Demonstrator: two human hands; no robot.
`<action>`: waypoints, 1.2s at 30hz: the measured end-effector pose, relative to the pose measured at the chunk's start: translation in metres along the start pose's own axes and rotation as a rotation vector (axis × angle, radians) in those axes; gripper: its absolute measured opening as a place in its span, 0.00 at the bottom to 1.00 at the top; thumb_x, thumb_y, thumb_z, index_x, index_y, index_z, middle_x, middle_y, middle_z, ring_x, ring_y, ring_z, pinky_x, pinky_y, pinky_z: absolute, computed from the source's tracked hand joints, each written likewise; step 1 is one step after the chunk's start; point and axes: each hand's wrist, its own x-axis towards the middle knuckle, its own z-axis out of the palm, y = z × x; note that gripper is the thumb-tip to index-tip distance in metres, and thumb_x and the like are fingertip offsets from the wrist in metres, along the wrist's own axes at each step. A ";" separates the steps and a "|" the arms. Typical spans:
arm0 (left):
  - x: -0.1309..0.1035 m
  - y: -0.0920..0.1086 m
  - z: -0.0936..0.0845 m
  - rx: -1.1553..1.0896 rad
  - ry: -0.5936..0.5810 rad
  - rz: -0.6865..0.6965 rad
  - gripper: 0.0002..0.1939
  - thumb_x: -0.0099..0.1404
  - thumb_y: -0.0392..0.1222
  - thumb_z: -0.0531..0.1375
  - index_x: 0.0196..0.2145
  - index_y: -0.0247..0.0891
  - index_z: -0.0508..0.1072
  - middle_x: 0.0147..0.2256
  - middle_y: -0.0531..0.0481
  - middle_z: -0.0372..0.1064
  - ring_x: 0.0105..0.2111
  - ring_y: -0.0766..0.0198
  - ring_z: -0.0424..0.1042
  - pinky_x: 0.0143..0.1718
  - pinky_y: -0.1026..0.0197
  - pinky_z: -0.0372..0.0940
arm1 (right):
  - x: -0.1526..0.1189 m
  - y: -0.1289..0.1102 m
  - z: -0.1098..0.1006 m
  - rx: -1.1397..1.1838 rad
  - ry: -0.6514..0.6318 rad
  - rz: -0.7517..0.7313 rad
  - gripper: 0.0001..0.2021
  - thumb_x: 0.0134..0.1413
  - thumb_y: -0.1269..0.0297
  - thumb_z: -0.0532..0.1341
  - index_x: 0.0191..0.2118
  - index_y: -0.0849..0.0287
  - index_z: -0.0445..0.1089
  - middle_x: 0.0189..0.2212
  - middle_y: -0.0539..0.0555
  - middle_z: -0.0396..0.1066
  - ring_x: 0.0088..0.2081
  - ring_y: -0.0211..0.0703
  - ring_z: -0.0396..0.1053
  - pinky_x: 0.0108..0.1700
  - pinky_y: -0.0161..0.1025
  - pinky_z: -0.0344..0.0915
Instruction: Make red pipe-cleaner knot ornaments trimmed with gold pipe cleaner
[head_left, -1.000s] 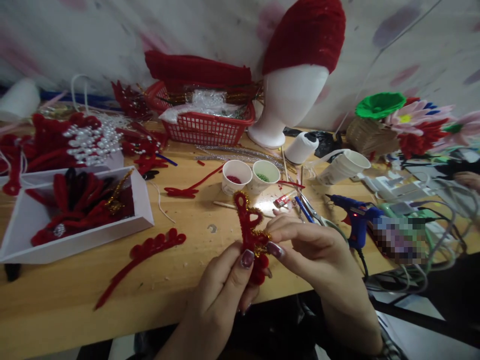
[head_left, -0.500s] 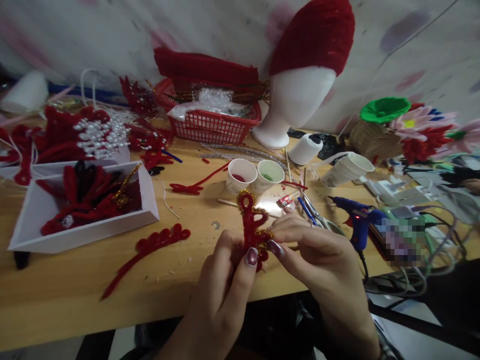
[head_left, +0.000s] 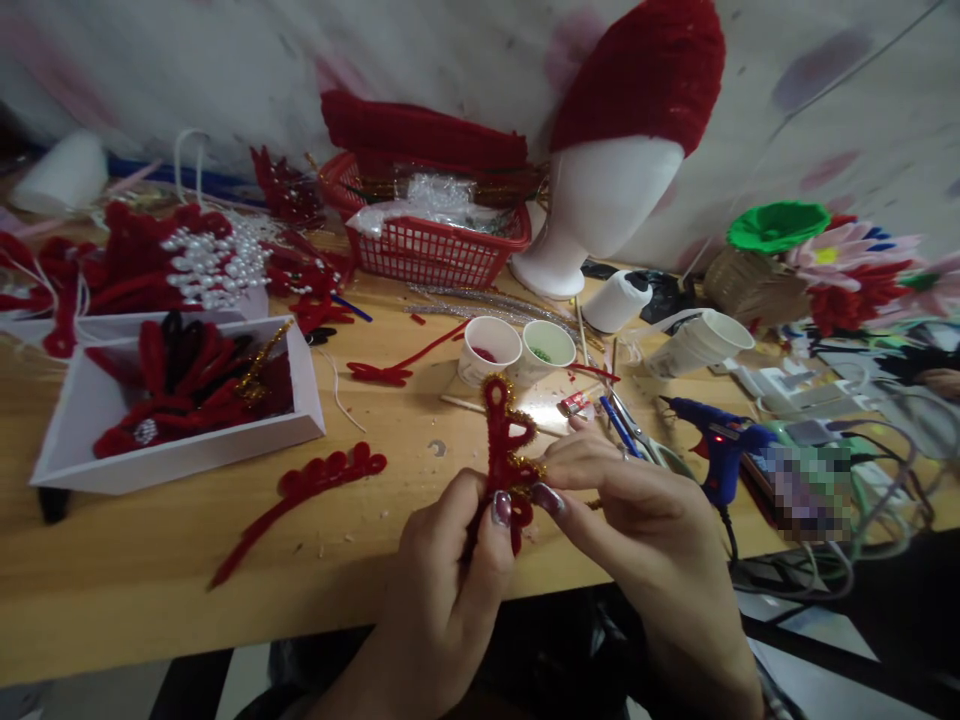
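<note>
My left hand (head_left: 457, 570) pinches a red chenille-stem piece (head_left: 498, 450) between thumb and fingers, just over the table's front edge. The piece stands upright, with a tall loop at its top and smaller loops down its right side. Gold tinsel stem (head_left: 526, 415) trims the upper loops. With thumb and forefinger, my right hand (head_left: 637, 530) grips the gold tinsel stem where it meets a middle loop. A tail of that stem shows partly behind the right hand. To the left, on the wooden table, lies a similar red looped chenille piece (head_left: 319, 480) without gold.
A white box (head_left: 187, 455) of red and black pieces stands left. Two paper cups (head_left: 487, 350) of beads are ahead, near a red basket (head_left: 439, 255) and a white foam head (head_left: 607, 210). Scissors (head_left: 652, 440), a blue glue gun (head_left: 716, 440) and cables are right.
The whole view has shifted slightly, with the table things a little further right. Both hands keep their hold, and the right fingers stay at the gold-edged loop with hardly any movement.
</note>
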 end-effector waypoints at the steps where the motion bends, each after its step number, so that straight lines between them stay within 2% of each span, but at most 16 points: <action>1: -0.001 0.000 0.001 -0.044 -0.001 -0.027 0.12 0.72 0.40 0.50 0.28 0.42 0.62 0.22 0.58 0.64 0.22 0.70 0.61 0.24 0.67 0.57 | 0.000 -0.001 -0.001 0.006 -0.010 0.015 0.10 0.56 0.74 0.66 0.37 0.49 0.77 0.34 0.46 0.78 0.38 0.38 0.74 0.43 0.37 0.71; 4: -0.004 0.001 0.002 -0.136 -0.017 -0.113 0.14 0.72 0.45 0.51 0.28 0.41 0.64 0.22 0.57 0.62 0.22 0.68 0.60 0.24 0.66 0.57 | 0.001 -0.004 -0.003 0.021 -0.059 0.085 0.08 0.56 0.73 0.66 0.36 0.50 0.77 0.33 0.47 0.78 0.37 0.38 0.74 0.42 0.37 0.71; 7: -0.005 0.002 0.002 -0.162 0.019 -0.194 0.13 0.71 0.45 0.53 0.29 0.41 0.69 0.23 0.55 0.65 0.24 0.67 0.62 0.26 0.65 0.58 | 0.001 -0.007 -0.005 0.088 -0.097 0.145 0.06 0.57 0.72 0.66 0.35 0.51 0.78 0.34 0.48 0.78 0.38 0.39 0.74 0.43 0.37 0.71; 13: -0.003 0.003 -0.001 -0.306 -0.038 -0.271 0.12 0.70 0.45 0.55 0.29 0.40 0.70 0.24 0.54 0.65 0.24 0.68 0.61 0.25 0.67 0.58 | 0.000 -0.007 -0.005 0.195 -0.107 0.179 0.09 0.58 0.71 0.66 0.37 0.48 0.79 0.35 0.48 0.77 0.40 0.38 0.74 0.43 0.34 0.71; 16: -0.002 0.004 -0.001 -0.371 0.003 -0.313 0.12 0.69 0.45 0.56 0.29 0.40 0.70 0.24 0.55 0.63 0.24 0.69 0.61 0.25 0.68 0.59 | 0.001 -0.008 -0.009 0.134 -0.140 0.170 0.09 0.59 0.69 0.65 0.41 0.45 0.79 0.38 0.47 0.79 0.42 0.39 0.75 0.45 0.35 0.71; 19: -0.002 0.005 -0.001 -0.350 0.030 -0.285 0.13 0.69 0.45 0.55 0.28 0.40 0.69 0.24 0.55 0.64 0.24 0.69 0.61 0.25 0.68 0.58 | 0.003 -0.010 -0.015 -0.033 -0.139 0.192 0.07 0.61 0.64 0.64 0.42 0.46 0.79 0.40 0.49 0.79 0.44 0.41 0.75 0.47 0.36 0.69; 23: -0.001 0.002 -0.004 -0.221 -0.017 -0.196 0.15 0.71 0.47 0.53 0.28 0.40 0.67 0.23 0.56 0.62 0.23 0.68 0.60 0.24 0.66 0.55 | 0.006 -0.011 -0.021 -0.161 -0.040 0.219 0.07 0.60 0.58 0.64 0.41 0.49 0.79 0.41 0.50 0.80 0.46 0.44 0.75 0.49 0.37 0.68; 28: -0.001 -0.003 -0.008 -0.074 -0.172 -0.119 0.13 0.73 0.46 0.49 0.31 0.41 0.65 0.24 0.56 0.62 0.24 0.67 0.60 0.26 0.64 0.57 | 0.007 -0.011 -0.015 -0.063 -0.156 0.184 0.05 0.59 0.60 0.65 0.39 0.51 0.78 0.37 0.50 0.79 0.41 0.42 0.75 0.45 0.37 0.70; 31: 0.000 -0.002 -0.009 -0.069 -0.184 -0.119 0.13 0.73 0.45 0.49 0.30 0.41 0.63 0.24 0.56 0.60 0.25 0.67 0.60 0.27 0.64 0.58 | 0.007 -0.012 -0.011 0.008 -0.158 0.196 0.04 0.60 0.63 0.64 0.37 0.54 0.77 0.35 0.52 0.78 0.39 0.42 0.75 0.44 0.37 0.71; 36: 0.003 0.001 -0.007 -0.202 -0.205 -0.193 0.13 0.72 0.47 0.51 0.30 0.41 0.64 0.25 0.56 0.61 0.25 0.68 0.58 0.24 0.66 0.55 | 0.007 -0.011 -0.010 0.071 -0.146 0.197 0.03 0.60 0.66 0.64 0.36 0.53 0.77 0.34 0.50 0.77 0.38 0.40 0.74 0.43 0.36 0.69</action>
